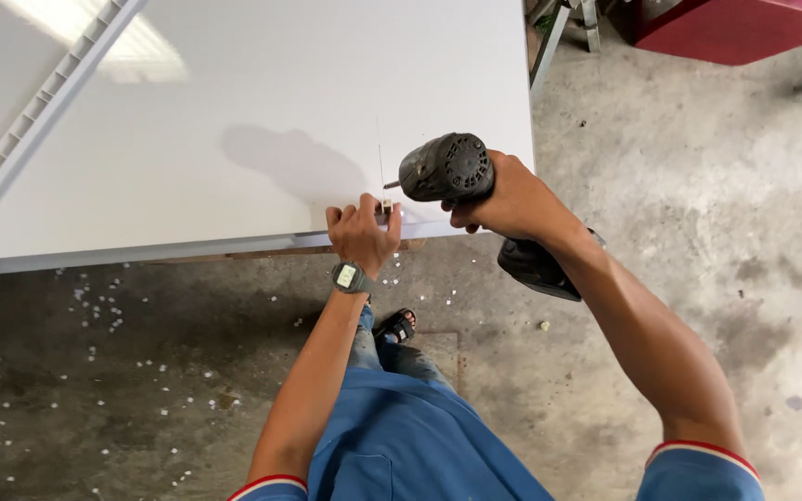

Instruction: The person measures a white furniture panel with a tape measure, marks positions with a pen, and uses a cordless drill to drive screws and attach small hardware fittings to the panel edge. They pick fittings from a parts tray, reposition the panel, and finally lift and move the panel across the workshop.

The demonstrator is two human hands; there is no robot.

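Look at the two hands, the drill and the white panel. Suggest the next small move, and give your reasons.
Probably ease the drill forward to set its bit on the small piece. The right hand holds the drill level, with its tip close above the small pale piece that the left hand pinches at the white panel's edge. Whether the bit touches yet cannot be told.

One white panel (pixel 234 121); one black power drill (pixel 447 169); one wristwatch (pixel 350 276); one sandal (pixel 396 327); one red cabinet (pixel 735 28); two hands: left (pixel 362 237), right (pixel 503 199).
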